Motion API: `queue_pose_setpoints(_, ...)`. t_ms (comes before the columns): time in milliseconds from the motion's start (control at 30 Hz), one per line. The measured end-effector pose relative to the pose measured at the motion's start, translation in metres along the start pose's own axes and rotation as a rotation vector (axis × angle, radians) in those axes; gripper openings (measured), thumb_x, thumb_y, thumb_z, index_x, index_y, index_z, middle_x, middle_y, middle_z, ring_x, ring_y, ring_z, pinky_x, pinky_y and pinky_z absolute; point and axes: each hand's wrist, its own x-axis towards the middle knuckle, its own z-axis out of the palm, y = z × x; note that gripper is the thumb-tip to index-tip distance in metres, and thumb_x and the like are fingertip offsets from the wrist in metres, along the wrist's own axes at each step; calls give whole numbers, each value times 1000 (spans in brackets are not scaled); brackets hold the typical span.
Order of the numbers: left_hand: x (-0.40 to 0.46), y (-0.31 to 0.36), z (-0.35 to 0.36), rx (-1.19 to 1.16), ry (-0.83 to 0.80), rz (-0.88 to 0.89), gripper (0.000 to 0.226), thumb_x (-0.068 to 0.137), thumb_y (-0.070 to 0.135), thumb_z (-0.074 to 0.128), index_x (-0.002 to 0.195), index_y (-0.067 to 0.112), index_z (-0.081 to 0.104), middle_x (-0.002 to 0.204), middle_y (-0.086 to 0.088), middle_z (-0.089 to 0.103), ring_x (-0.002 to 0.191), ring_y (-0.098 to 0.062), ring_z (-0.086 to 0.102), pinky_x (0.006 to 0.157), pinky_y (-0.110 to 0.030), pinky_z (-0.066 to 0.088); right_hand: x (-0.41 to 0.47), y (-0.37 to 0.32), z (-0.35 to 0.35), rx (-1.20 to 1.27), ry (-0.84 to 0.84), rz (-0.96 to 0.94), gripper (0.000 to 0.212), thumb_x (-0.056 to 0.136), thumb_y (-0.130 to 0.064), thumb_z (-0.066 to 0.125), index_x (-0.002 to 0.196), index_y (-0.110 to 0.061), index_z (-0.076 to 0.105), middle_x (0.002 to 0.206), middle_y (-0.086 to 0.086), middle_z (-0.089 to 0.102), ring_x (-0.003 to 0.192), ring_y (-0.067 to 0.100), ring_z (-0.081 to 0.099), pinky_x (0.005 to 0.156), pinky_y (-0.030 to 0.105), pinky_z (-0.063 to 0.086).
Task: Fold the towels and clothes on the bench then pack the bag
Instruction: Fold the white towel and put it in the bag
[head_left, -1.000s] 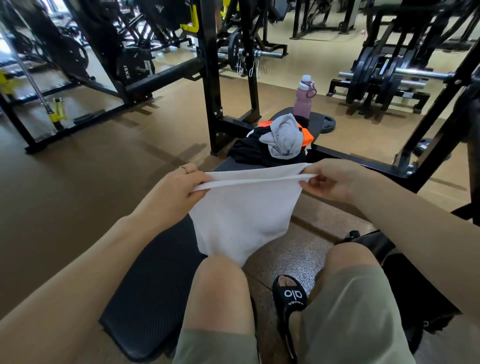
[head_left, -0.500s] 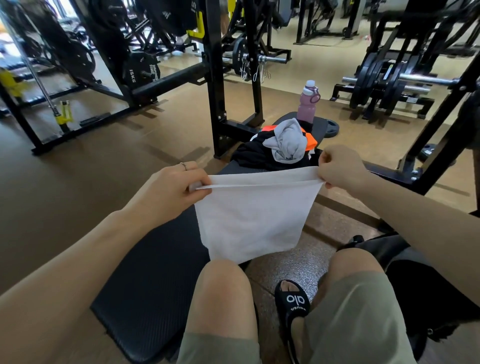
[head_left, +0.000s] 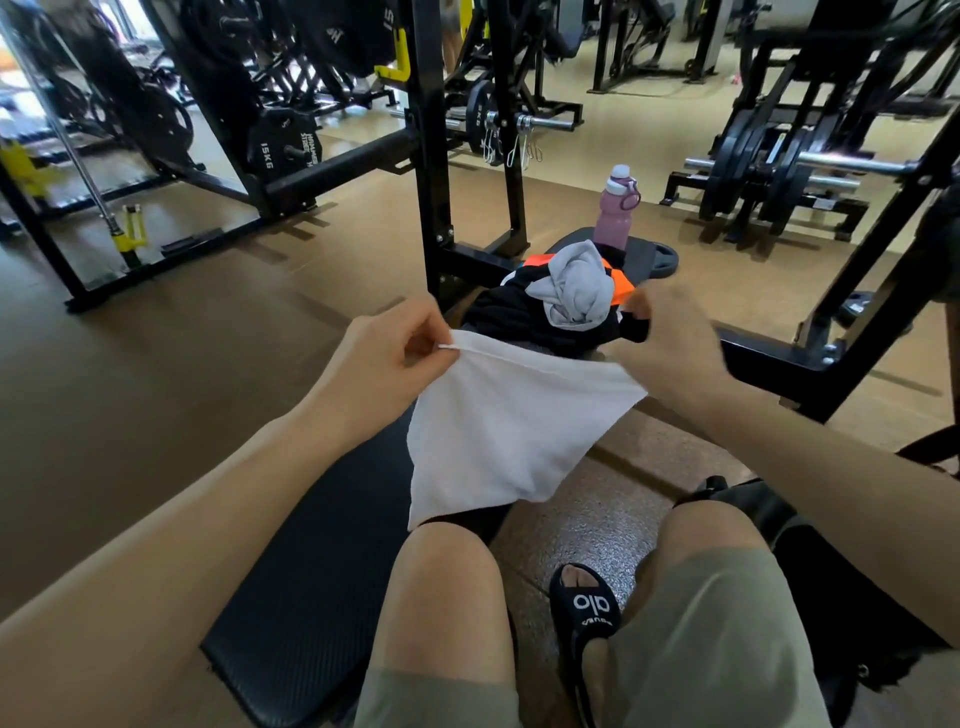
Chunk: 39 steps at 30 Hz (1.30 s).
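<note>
Left hand (head_left: 387, 358) was pinching one top corner of the white towel (head_left: 506, 431), thumb and fingers closed on the hemmed edge. Right hand (head_left: 670, 353) was blurry, but its fingers were curled over the other top corner, so it gripped the towel too. The towel hung between the two hands, doubled over, top edge sagging a bit toward the right, bottom edge ending right above the left knee — plain white, slightly nubby fabric, a thin stitched hem along the top.

It hung over the near part of the black padded worktop (head_left: 311, 571). Farther along the worktop sat the pile of clothes (head_left: 550, 312) — black stuff underneath, an orange piece, and a crumpled grey garment (head_left: 576, 291) on top. Just behind that stood a pink water bottle (head_left: 615, 210) with a pale lid, upright.

Readable writing: the black slide sandal (head_left: 584, 605) on the floor between the knees said "alo" in white, with smaller lettering under it that I couldn't make out. A weight plate (head_left: 283, 145) on the rack to the left said "15KG". A dark bag (head_left: 810, 561) sat on the floor by the right leg, mostly hidden.
</note>
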Motion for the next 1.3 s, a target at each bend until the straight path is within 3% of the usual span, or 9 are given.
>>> queue_pose_setpoints(133, 7, 18, 12, -21, -53, 20, 18, 94, 19, 69, 100, 18, 53, 82, 3, 71, 78, -17, 68, 76, -39, 56, -30, -54, 5, 534, -448, -247, 56, 84, 0, 67, 133, -24, 54, 118, -10, 64, 108, -7, 57, 83, 5, 41)
queue_pose_setpoints(200, 8, 21, 16, -12, -49, 40, 21, 93, 20, 71, 103, 16, 52, 81, 5, 72, 78, -12, 69, 76, -34, 57, -35, -64, 10, 630, -512, -272, 56, 84, 5, 66, 133, -19, 55, 116, 1, 68, 105, 2, 64, 82, 8, 49)
queue_pose_setpoints(300, 7, 24, 17, -42, -32, 34, 24, 91, 21, 73, 101, 14, 52, 81, 7, 73, 78, -11, 69, 75, -33, 56, -35, -68, 11, 654, -463, -271, 41, 82, 8, 66, 119, -11, 64, 107, 14, 70, 99, 23, 69, 87, 31, 58)
queue_pose_setpoints(400, 6, 24, 17, -53, -34, 34, 24, 91, 22, 74, 95, 15, 52, 80, 5, 71, 76, -15, 69, 74, -39, 56, -32, -65, 9, 628, -466, -294, 27, 83, 6, 69, 106, -8, 70, 100, 13, 73, 96, 26, 70, 90, 39, 56)
queue_pose_setpoints(567, 2, 22, 20, -93, -50, 35, 19, 93, 18, 71, 93, 15, 52, 86, 0, 72, 83, -18, 71, 77, -44, 57, -28, -63, 5, 592, -466, -279, 11, 90, -5, 68, 98, -11, 72, 91, 8, 73, 89, 18, 69, 89, 37, 54)
queue_pose_setpoints(733, -5, 10, 24, -55, -115, 3, 16, 95, 17, 67, 99, 18, 52, 91, 3, 70, 88, -13, 70, 78, -42, 58, -27, -64, 0, 580, -395, -275, 13, 93, -6, 63, 93, -18, 69, 77, -11, 65, 70, -4, 59, 64, 11, 45)
queue_pose_setpoints(867, -10, -2, 30, -26, -98, 14, 9, 97, 18, 64, 100, 18, 55, 92, 4, 69, 88, -13, 68, 77, -44, 57, -26, -65, -4, 412, -373, -349, 10, 93, -13, 63, 98, -20, 69, 90, -5, 70, 85, 8, 65, 74, 18, 53)
queue_pose_setpoints(1033, -5, 3, 35, 7, -55, 94, 10, 98, 15, 63, 103, 18, 54, 91, 2, 68, 86, -14, 67, 77, -43, 56, -22, -69, -9, 262, -378, -428, 11, 97, -15, 59, 100, -17, 70, 81, -10, 65, 72, -4, 58, 63, 9, 44)
queue_pose_setpoints(1300, -14, -14, 49, 129, -48, 69, 13, 98, 16, 58, 101, 22, 47, 83, 0, 60, 79, -21, 60, 74, -46, 52, -14, -68, -11, 195, -237, -511, 18, 95, -7, 57, 100, -15, 72, 90, -6, 68, 87, 7, 58, 73, 12, 44)
